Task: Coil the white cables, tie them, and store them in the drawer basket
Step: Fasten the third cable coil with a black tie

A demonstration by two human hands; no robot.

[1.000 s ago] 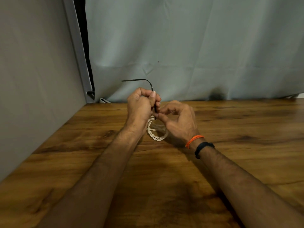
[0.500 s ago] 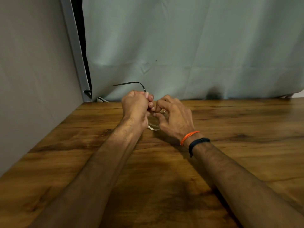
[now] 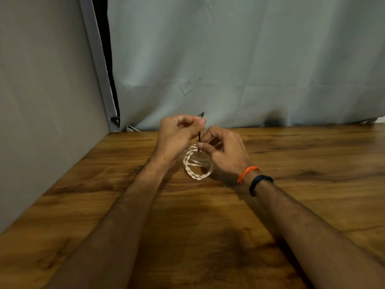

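Note:
A white twisted cable (image 3: pixel 194 171) hangs as a small coil just above the wooden table (image 3: pixel 208 226), between my two hands. A thin black tie (image 3: pixel 199 138) runs up from the top of the coil. My left hand (image 3: pixel 177 134) pinches the upper part of the tie, whose tip pokes out above the fingers. My right hand (image 3: pixel 225 151) pinches the tie's lower end where it meets the coil. The far side of the coil is hidden behind my right hand. No drawer basket is in view.
A grey panel (image 3: pixel 41 122) stands along the table's left edge and a pale curtain (image 3: pixel 239 69) hangs behind its far edge. An orange band and a dark band sit on my right wrist (image 3: pixel 254 178).
The hands have drawn slightly apart and the coil shows again below them. The long free end of the black tie has shortened to a small tip above my left fingers.

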